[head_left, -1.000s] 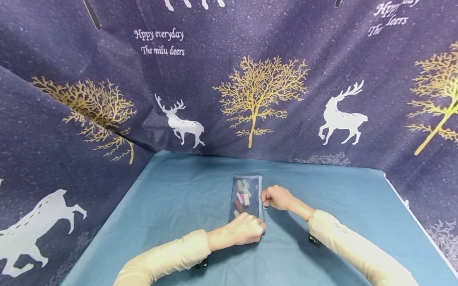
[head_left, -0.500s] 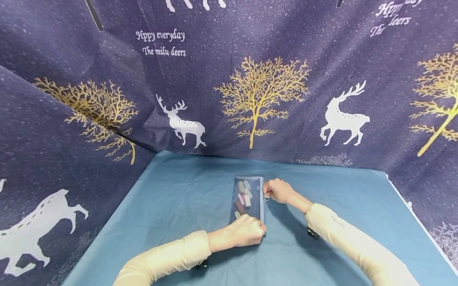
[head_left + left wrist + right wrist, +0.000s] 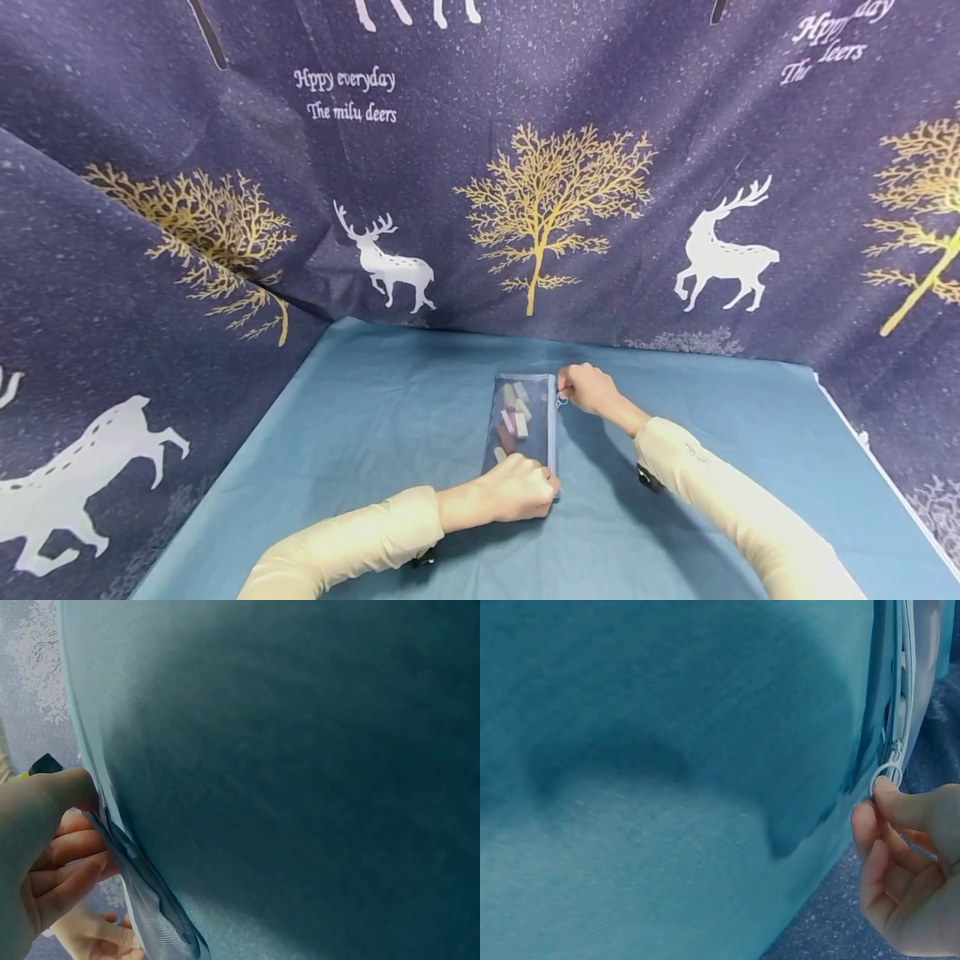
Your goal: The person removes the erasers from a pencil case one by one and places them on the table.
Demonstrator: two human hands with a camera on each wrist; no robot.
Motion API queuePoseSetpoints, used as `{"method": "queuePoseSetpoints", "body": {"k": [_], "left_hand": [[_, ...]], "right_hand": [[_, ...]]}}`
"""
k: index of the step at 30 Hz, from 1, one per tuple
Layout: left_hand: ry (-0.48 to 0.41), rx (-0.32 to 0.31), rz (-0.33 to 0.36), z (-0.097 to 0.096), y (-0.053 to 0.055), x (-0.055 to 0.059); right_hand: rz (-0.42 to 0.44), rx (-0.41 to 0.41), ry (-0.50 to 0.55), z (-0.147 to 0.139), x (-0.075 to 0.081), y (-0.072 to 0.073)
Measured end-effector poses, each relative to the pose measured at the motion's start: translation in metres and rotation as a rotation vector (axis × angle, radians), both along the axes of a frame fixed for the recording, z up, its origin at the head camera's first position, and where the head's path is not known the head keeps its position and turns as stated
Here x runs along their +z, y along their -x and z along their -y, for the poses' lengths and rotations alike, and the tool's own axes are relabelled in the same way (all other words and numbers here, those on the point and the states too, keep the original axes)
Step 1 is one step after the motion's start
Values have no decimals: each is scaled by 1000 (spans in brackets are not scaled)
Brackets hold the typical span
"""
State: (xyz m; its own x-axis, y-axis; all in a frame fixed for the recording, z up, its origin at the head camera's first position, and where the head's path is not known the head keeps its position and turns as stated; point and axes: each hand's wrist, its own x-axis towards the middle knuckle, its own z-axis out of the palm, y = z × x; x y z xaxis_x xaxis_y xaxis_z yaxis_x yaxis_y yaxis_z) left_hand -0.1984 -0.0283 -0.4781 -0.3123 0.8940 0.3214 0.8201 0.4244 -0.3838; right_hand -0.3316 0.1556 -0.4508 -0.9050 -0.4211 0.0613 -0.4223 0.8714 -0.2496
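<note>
A clear zip pouch [image 3: 536, 429] with a pale blue edge lies on the blue cloth, several small white, pink, beige and brown blocks [image 3: 521, 425] inside. Its near right corner is pinched by my left hand [image 3: 517, 490], which covers part of the near end. My right hand [image 3: 588, 387], at the far right corner, pinches the ring-shaped zipper pull [image 3: 886, 780] between thumb and fingers. In the right wrist view the zipper tapes [image 3: 902, 690] stand apart beyond the slider. The left wrist view shows the pouch edge [image 3: 154, 900] running away from the left thumb and fingers.
Blue cloth [image 3: 360, 417] covers the table around the pouch. Dark purple hangings [image 3: 450, 167] with white deer and golden trees stand behind and to the sides. The table's right edge [image 3: 862, 437] shows a white border.
My right hand has slid away from me along the pouch's right edge to the far corner, taking the zipper pull with it. The left hand keeps its hold on the near corner.
</note>
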Motion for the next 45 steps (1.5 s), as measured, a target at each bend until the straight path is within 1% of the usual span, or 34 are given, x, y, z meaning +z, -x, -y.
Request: {"method": "queuePoseSetpoints", "body": {"k": [5,9,15,22,25,27,31,36,40,45], "left_hand": [[-10,-8,-7,-1,0,-1],[-13,-17,2,-1,-1,-3],[-16,-27,16,-2,-1,-4],[-11,-39,11,-3,-3,-4],[-12,-38,28,-4,-3,-5],[-17,-27,51,-5,-2,-6],[-29,-6,73,-5,0,-6],[-28,-5,65,-2,0,-6],[-30,5,54,0,1,-6],[-29,19,78,3,2,-7]], "right_hand": [[-32,-56,-17,1,4,7],[-29,-102,-25,0,4,14],[-21,-124,-27,-2,-3,22],[-37,-168,-3,-5,-5,28],[-30,-165,-16,-4,-5,28],[-4,-162,-33,-3,-5,27],[51,-168,-60,-4,-5,28],[69,-148,-44,-7,-2,27],[84,-149,-29,-8,2,27],[100,-139,-9,-7,8,24]]}}
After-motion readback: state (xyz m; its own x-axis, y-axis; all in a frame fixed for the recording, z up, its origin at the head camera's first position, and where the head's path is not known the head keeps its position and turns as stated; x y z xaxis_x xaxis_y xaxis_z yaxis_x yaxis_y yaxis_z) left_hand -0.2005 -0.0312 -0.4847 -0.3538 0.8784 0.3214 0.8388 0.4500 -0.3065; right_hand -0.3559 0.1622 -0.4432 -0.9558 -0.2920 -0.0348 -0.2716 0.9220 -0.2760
